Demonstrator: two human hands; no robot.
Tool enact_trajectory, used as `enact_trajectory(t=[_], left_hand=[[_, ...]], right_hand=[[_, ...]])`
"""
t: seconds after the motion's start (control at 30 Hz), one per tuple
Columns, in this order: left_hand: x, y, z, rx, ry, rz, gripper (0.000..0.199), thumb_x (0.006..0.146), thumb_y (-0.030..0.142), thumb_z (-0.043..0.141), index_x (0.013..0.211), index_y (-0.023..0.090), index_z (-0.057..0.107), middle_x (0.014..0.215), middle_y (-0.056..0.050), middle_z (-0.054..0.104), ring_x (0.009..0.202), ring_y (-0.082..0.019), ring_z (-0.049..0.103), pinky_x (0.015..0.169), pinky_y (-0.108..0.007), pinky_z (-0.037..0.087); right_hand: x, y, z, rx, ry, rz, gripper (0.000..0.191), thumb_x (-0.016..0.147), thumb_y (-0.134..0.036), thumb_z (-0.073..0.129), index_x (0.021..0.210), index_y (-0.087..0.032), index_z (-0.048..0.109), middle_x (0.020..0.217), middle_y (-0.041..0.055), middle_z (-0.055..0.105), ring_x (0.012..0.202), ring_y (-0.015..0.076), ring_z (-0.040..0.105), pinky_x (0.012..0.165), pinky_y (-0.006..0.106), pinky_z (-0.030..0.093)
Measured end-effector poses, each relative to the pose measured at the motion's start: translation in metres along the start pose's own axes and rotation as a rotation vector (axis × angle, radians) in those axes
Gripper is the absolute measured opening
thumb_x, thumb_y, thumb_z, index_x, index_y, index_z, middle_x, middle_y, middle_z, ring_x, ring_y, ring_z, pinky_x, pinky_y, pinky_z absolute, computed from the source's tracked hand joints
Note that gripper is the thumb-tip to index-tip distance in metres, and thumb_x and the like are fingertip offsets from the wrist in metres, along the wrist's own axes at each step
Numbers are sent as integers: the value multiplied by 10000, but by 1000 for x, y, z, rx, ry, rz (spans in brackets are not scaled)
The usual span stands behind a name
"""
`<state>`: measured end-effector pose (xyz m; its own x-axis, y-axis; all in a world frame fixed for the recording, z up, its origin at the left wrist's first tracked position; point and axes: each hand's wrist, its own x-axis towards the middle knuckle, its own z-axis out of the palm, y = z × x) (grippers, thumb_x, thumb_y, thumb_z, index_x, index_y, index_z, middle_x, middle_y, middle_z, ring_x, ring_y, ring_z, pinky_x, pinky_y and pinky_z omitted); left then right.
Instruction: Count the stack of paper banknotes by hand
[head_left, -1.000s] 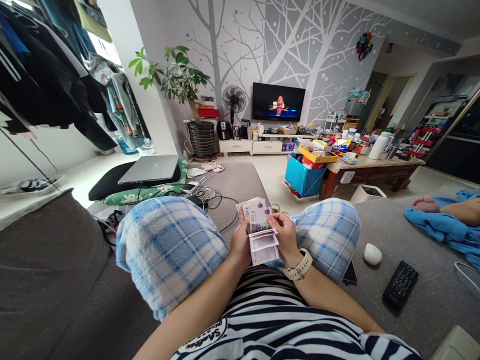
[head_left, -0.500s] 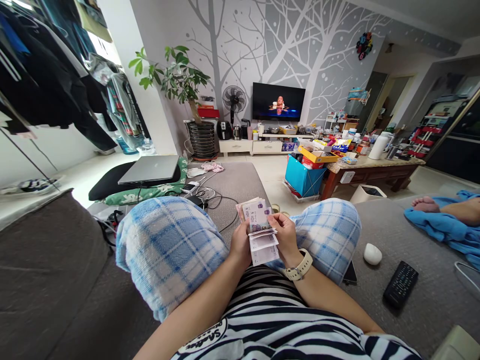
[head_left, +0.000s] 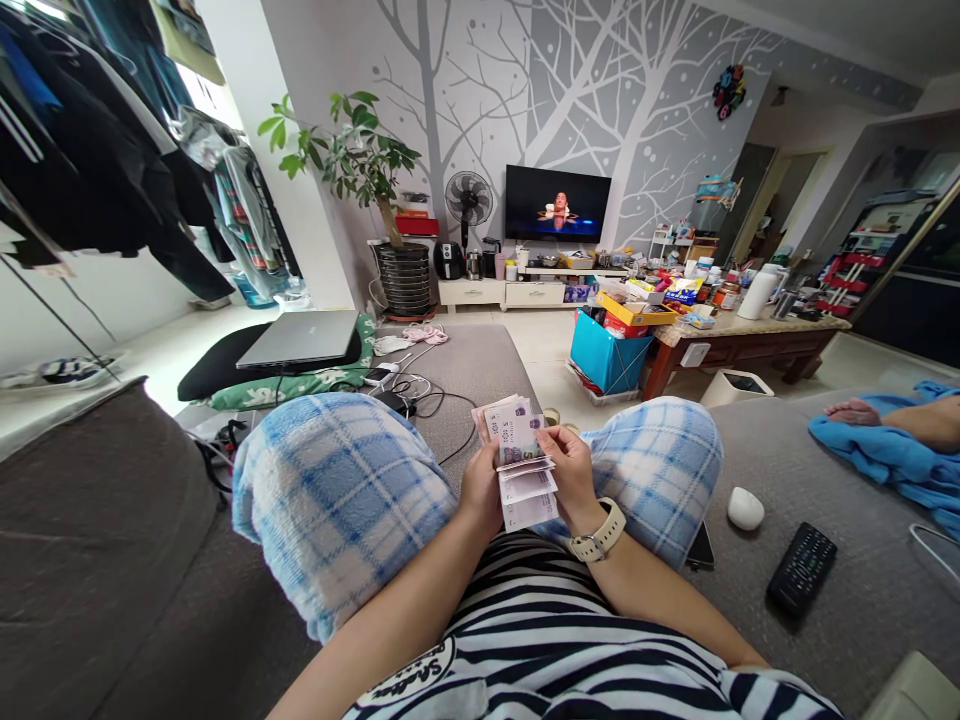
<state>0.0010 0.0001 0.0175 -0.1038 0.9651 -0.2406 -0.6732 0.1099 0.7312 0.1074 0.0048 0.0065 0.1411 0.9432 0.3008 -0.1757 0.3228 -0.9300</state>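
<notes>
A stack of banknotes is held between my two hands above my lap, in the middle of the head view. Some notes fan out at the top, and others fold down toward my striped shirt. My left hand is closed around the stack's left side, thumb on the front. With thumb and fingers, my right hand pinches a note at the upper right edge. A figure 5 shows on the front notes. The lower fingers of both hands are partly hidden. A pale watch sits on my right wrist.
On the sofa to my right lie a white earbud-like case, a black remote and part of a phone. Another person's foot rests farther right. A laptop and tangled cables lie ahead left.
The front note at my right fingers has shifted slightly, showing more of its face. Both hands stay in nearly the same place.
</notes>
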Motion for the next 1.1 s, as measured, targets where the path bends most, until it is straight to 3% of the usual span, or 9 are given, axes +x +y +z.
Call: enact_trajectory(t=[0.27,0.5,0.83,1.1], left_hand=[[2,0,-1,37,-2,28,210,738,213,594,888,101,690,601,-30,661,516,-160,604,562,-261,477],[6,0,-1,-21,28,19,182,747,195,583,862,91,677,696,-73,696,641,-195,667,661,-304,524],[-4,1,-2,-1,-62,21,277,657,167,637,926,107,670,736,-68,705,708,-223,679,674,-323,530],[-1,0,-1,5,-76,23,225,664,171,626,875,111,675,741,-69,707,728,-218,677,691,-321,529]], right_hand=[[1,0,-1,-48,27,-33,291,783,-447,599,690,-171,594,644,-2,556,606,125,465,564,250,381],[2,6,-1,41,-9,23,358,818,-492,556,650,-176,560,469,-34,469,461,102,418,512,252,349],[7,8,-1,71,101,35,289,685,-407,710,772,-175,561,672,-24,530,607,108,471,569,241,400],[8,6,-4,-28,68,28,260,732,-400,642,659,-164,563,610,-25,495,588,113,426,553,249,363]])
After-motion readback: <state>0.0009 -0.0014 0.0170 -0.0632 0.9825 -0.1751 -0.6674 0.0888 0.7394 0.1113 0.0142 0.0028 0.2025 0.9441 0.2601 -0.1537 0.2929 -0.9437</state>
